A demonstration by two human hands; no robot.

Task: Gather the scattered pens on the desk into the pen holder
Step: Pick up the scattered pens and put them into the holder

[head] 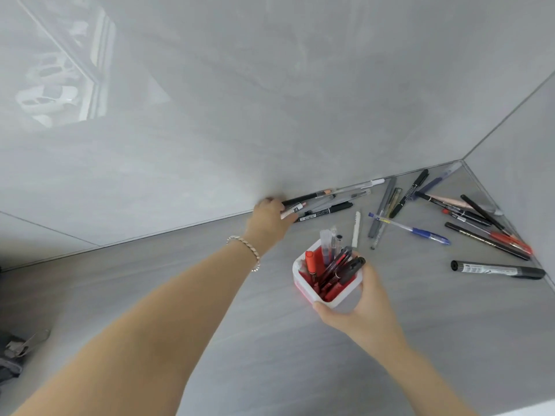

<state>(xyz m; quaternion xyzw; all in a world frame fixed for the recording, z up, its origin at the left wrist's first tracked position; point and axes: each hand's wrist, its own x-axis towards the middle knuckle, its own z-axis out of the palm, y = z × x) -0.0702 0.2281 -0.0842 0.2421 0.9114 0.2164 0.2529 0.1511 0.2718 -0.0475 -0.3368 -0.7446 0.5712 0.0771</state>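
Pens point(330, 202) lie scattered over the grey tabletop point(180, 280), most of them toward its far right corner where the two walls meet. Starting at the left, we see a dark bag point(15, 352) at the tabletop's left edge. Next our left hand point(270, 220), a bracelet point(244, 244) on its wrist, reaches to the far edge by the wall; its fingers are curled around the ends of a few pens there, a white one and a black one among them. Nearer us, the holder point(300, 273), white outside and red inside, stands on the tabletop with several pens upright in it. Our right hand point(360, 301) grips it from the near right side, fingers wrapped around its wall. Farther right lie a blue pen point(420, 231), red and black ones, and a thick marker point(498, 269) near the right edge.
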